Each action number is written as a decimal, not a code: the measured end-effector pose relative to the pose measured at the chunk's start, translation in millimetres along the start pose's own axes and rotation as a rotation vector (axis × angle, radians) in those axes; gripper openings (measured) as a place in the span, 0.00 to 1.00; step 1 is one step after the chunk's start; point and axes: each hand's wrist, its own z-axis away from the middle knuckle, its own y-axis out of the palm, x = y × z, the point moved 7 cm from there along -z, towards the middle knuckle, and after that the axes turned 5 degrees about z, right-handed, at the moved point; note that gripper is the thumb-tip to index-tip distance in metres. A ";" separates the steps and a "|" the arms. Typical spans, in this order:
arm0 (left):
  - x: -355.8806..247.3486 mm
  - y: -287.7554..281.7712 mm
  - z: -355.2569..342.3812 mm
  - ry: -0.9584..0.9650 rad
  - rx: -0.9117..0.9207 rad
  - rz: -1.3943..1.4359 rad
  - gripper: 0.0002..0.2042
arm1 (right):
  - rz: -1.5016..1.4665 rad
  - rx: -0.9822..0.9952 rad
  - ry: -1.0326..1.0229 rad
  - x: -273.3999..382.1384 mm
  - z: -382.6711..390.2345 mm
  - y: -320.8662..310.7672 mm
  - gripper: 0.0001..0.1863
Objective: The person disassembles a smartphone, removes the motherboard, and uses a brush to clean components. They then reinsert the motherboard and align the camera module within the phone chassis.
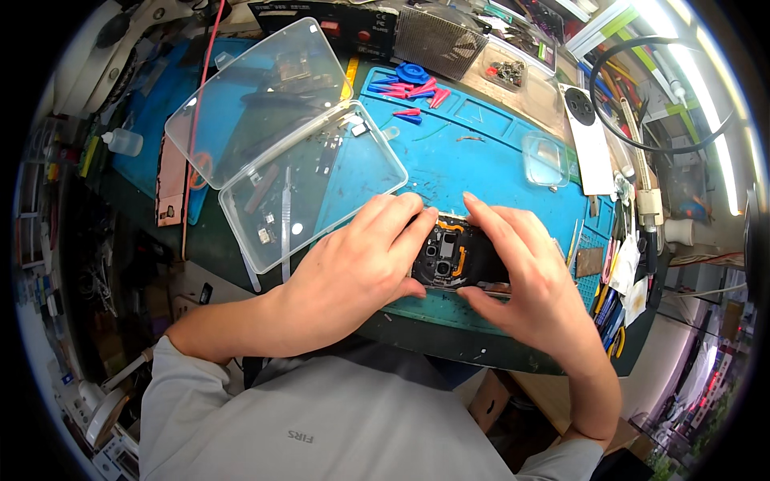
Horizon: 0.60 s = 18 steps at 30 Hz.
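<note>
Between my two hands is an opened smartphone [443, 255], its back off, showing black inner parts, camera modules and orange flex strips. It lies sideways just above or on the blue repair mat [481, 172]; which of these I cannot tell. My left hand [365, 256] grips its left end, with fingers at the far edge and thumb at the near edge. My right hand [521, 260] curves round the right part, fingertips on the far edge and thumb along the near edge. The phone's right end is partly hidden behind that hand.
Left of the phone lies an open clear plastic case [353, 172] with tweezers [286, 212] and small parts. Pink and blue clips [413, 94] rest at the mat's far side. A small clear box [545, 159], a white phone back [585, 132] and pens and tools [613, 313] line the right.
</note>
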 end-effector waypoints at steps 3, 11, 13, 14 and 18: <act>1.5 -0.4 0.3 -0.021 -0.002 0.030 0.39 | 0.041 -0.068 0.017 4.0 6.2 0.3 0.50; 2.6 -2.3 -0.6 -0.028 0.002 0.065 0.39 | -0.024 -0.132 0.109 -4.4 16.3 2.5 0.56; 2.9 -2.4 -1.1 -0.025 0.000 0.067 0.40 | -0.034 -0.136 0.097 -4.1 15.4 2.8 0.58; 3.0 -2.8 -1.1 -0.023 -0.001 0.066 0.40 | -0.032 -0.136 0.086 -4.3 15.4 2.4 0.58; 4.3 -2.7 -0.9 -0.024 -0.009 0.080 0.40 | -0.019 -0.160 0.025 -3.7 15.9 0.9 0.57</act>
